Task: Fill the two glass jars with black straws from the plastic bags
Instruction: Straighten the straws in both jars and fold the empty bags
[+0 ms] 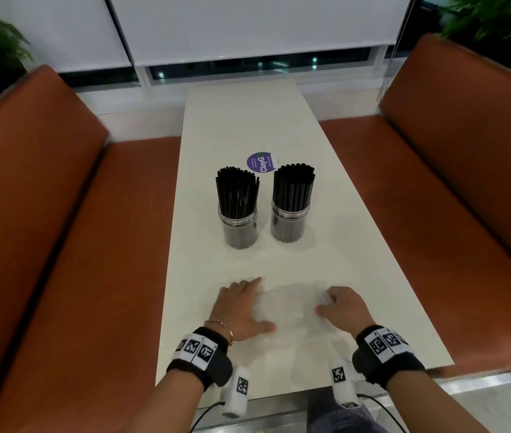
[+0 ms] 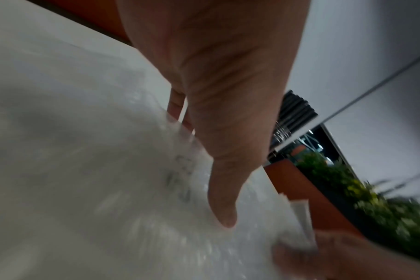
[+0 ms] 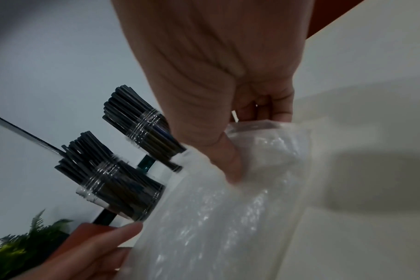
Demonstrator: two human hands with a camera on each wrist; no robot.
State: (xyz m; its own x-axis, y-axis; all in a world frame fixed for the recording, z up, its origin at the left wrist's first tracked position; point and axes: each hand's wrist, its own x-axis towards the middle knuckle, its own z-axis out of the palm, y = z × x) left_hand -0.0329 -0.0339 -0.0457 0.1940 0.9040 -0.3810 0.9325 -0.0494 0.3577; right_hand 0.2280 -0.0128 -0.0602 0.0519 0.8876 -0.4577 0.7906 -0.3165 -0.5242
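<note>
Two glass jars stand mid-table, the left jar and the right jar, each packed with upright black straws. Both jars also show in the right wrist view. Near the front edge an emptied clear plastic bag lies flat and crinkled between my hands. My left hand presses on its left end with straight fingers and thumb. My right hand pinches the bag's right end between thumb and curled fingers.
The long white table runs away from me to a window with lowered blinds. A round purple sticker lies behind the jars. Orange benches flank the table on both sides, with plants in the far corners.
</note>
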